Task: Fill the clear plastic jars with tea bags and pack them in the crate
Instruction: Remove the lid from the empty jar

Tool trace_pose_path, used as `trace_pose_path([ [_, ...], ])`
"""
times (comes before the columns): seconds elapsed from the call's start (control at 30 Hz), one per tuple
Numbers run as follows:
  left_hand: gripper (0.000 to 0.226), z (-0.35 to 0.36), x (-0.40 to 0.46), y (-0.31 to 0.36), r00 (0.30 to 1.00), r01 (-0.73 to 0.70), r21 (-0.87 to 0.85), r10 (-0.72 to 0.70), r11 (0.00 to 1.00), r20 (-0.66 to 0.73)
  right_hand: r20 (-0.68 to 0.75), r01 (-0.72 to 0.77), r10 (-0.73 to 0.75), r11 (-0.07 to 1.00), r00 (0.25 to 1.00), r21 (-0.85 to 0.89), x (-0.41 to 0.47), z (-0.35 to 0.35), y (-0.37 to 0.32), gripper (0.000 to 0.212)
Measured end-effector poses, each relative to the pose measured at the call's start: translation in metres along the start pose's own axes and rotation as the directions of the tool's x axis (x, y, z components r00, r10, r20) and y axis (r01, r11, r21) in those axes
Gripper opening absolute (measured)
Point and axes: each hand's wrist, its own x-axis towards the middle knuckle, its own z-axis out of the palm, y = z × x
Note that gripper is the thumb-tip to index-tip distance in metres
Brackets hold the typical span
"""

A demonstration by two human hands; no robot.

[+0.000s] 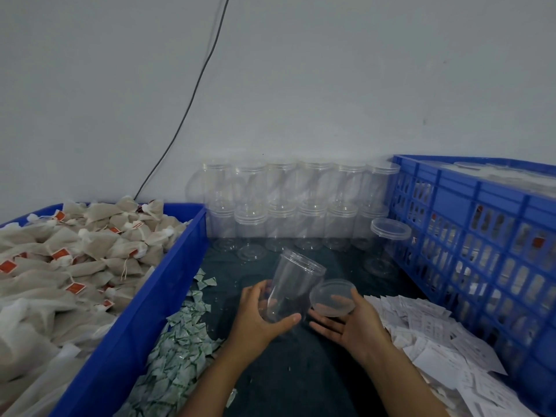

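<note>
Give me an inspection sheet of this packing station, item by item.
Surface: dark cloth-covered table.
Job's things: open clear jar tilted, empty; loose lid; blue bin heaped with tea bags; blue crate on the right; stacked lidded empty jars at the wall.
Clutter: green-printed sachets beside the bin; white paper slips by the crate.
Hands: left hand grips the jar; right hand holds the lid on open fingers.
Cables: one black cable down the wall.
Surroundings: plain pale wall.
</note>
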Motion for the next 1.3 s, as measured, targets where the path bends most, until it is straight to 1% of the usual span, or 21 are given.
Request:
trace_pose_path([
  [0.1,0.063,0.000,0.001,-0.003,1.000,0.008,-0.012,-0.008,1.000,-0.016,-0.041,0.041,-0.047,0.992,0.998,-0.122,-0.003,0.002,0.001,0.046],
  [0.2,0.076,0.001,0.002,-0.006,1.000,0.022,0.002,-0.022,1.000,-0.012,-0.058,0.093,-0.116,0.946,0.992,-0.311,-0.006,0.005,0.002,0.045],
  [0.27,0.083,0.002,0.002,-0.007,0.999,0.038,0.030,-0.038,0.999,0.015,-0.056,0.118,-0.160,0.886,0.986,-0.448,-0.008,0.006,0.003,0.043],
  [0.37,0.089,0.003,0.001,-0.008,0.999,0.044,0.147,-0.045,0.988,0.005,-0.074,0.140,-0.238,0.764,0.968,-0.630,-0.007,0.004,0.005,0.035],
  [0.47,0.101,0.002,0.002,-0.009,0.998,0.057,0.209,-0.061,0.976,0.010,-0.067,0.173,-0.338,0.630,0.939,-0.758,-0.006,0.000,0.008,0.036],
  [0.5,0.108,0.003,0.001,-0.009,0.996,0.075,0.188,-0.083,0.979,0.034,-0.058,0.185,-0.373,0.584,0.926,-0.790,-0.005,-0.001,0.009,0.036],
  [0.57,0.128,0.004,-0.001,-0.003,0.992,0.100,0.093,-0.107,0.991,0.072,-0.048,0.207,-0.471,0.473,0.881,-0.856,-0.005,-0.002,0.010,0.030],
  [0.63,0.140,0.005,-0.003,0.008,0.997,0.054,-0.014,-0.053,0.998,0.054,-0.031,0.217,-0.562,0.369,0.827,-0.904,-0.005,-0.003,0.010,0.026],
  [0.67,0.138,0.004,-0.002,0.015,0.999,0.014,-0.057,-0.012,0.998,0.029,-0.020,0.223,-0.584,0.341,0.811,-0.913,-0.005,-0.002,0.009,0.026],
  [0.7,0.128,0.004,0.000,0.021,1.000,-0.021,-0.086,0.021,0.996,-0.003,-0.011,0.226,-0.598,0.320,0.801,-0.920,-0.006,-0.001,0.009,0.026],
  [0.77,0.087,0.001,0.003,0.031,0.995,-0.067,-0.151,0.054,0.986,-0.088,0.020,0.256,-0.633,0.284,0.774,-0.924,-0.009,0.003,0.007,0.024],
  [0.83,0.047,-0.003,0.002,0.038,0.982,-0.077,-0.233,0.032,0.969,-0.188,0.058,0.366,-0.706,0.294,0.706,-0.883,-0.012,0.008,0.005,0.019],
  [0.9,0.025,-0.005,0.001,0.041,0.960,-0.063,-0.316,-0.029,0.947,-0.279,0.090,0.511,-0.767,0.330,0.636,-0.794,-0.018,0.015,0.002,0.021],
  [0.93,0.017,-0.006,0.000,0.043,0.949,-0.045,-0.336,-0.066,0.941,-0.310,0.110,0.565,-0.776,0.345,0.621,-0.749,-0.020,0.019,0.002,0.023],
  [0.97,0.013,-0.006,-0.001,0.044,0.940,-0.017,-0.337,-0.100,0.941,-0.325,0.133,0.603,-0.769,0.367,0.625,-0.708,-0.023,0.024,0.001,0.024],
  [1.07,0.010,-0.006,-0.001,0.050,0.935,0.060,-0.291,-0.156,0.955,-0.318,0.172,0.620,-0.695,0.468,0.698,-0.630,-0.030,0.041,0.005,0.026],
  [1.2,0.006,-0.013,0.002,0.064,0.953,0.145,-0.183,-0.187,0.972,-0.238,0.125,0.581,-0.654,0.547,0.746,-0.603,-0.033,0.059,0.007,0.021],
  [1.3,0.020,-0.019,0.009,0.078,0.935,0.294,-0.028,-0.293,0.955,-0.201,0.085,0.562,-0.635,0.604,0.768,-0.565,-0.034,0.068,0.001,0.017],
])
